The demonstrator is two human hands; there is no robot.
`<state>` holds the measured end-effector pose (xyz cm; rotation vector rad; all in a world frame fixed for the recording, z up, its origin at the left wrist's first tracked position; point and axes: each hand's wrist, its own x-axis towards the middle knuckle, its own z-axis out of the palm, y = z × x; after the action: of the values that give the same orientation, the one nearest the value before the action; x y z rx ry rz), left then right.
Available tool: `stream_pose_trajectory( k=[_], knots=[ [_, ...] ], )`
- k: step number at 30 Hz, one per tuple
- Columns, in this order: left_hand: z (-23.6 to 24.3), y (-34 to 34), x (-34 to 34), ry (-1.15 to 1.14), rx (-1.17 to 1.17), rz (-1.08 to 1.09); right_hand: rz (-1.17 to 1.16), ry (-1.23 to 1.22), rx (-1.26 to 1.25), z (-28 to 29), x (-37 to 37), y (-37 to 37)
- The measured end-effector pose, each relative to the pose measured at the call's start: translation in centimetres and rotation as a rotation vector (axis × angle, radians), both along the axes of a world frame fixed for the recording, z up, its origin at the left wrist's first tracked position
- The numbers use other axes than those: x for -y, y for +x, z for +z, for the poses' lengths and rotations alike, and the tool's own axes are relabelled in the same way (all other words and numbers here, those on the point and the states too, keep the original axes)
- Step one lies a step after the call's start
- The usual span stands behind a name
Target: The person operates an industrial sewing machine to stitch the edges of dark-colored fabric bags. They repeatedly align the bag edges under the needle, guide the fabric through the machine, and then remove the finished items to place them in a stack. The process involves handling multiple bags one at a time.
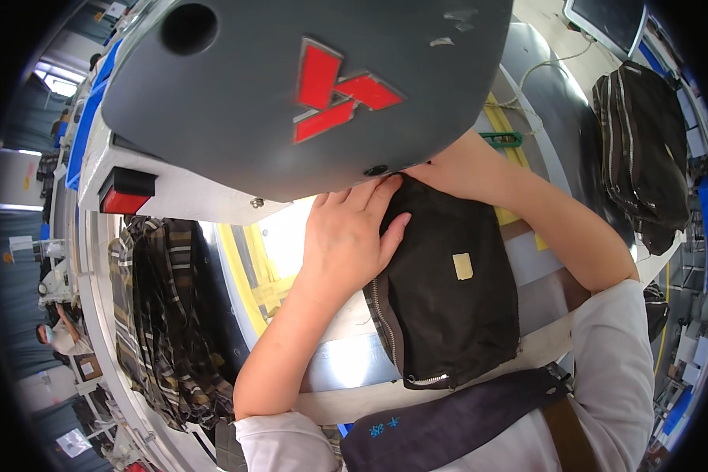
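A black fabric piece [456, 307] with a metal zipper along its left and lower edge lies on a pale work surface [346, 362] under a large grey machine head [291, 86]. A small tan label sits on the fabric. My left hand [346, 244] lies flat on the fabric's left edge, fingers pointing up toward the machine. My right hand [440, 169] rests at the fabric's top edge, its fingers mostly hidden under the machine head. Whether either hand grips the fabric cannot be told.
A striped dark garment pile [165, 315] hangs at the left. More black zippered fabric [641, 149] is stacked at the right. A red button box [126, 193] sits on the machine's left side. A screen [606, 20] stands at the top right. A person sits far left.
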<state>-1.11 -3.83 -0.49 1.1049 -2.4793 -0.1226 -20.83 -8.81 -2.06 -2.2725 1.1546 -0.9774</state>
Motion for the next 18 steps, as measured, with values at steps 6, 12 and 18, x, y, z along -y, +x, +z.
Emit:
stream_pose_trajectory(
  k=[6,12,18],
  knots=[
    [0.2,0.1,0.0,-0.004,-0.004,-0.001,-0.126,-0.048,-0.190,2.7,-2.1,-0.6],
    [0.3,0.0,0.0,-0.004,-0.008,-0.007,0.026,-0.330,-0.336,0.8,-2.0,-0.5],
    [0.5,0.4,-0.2,-0.014,0.037,-0.044,0.018,-0.476,-0.480,0.2,-2.9,0.1]
  ],
)
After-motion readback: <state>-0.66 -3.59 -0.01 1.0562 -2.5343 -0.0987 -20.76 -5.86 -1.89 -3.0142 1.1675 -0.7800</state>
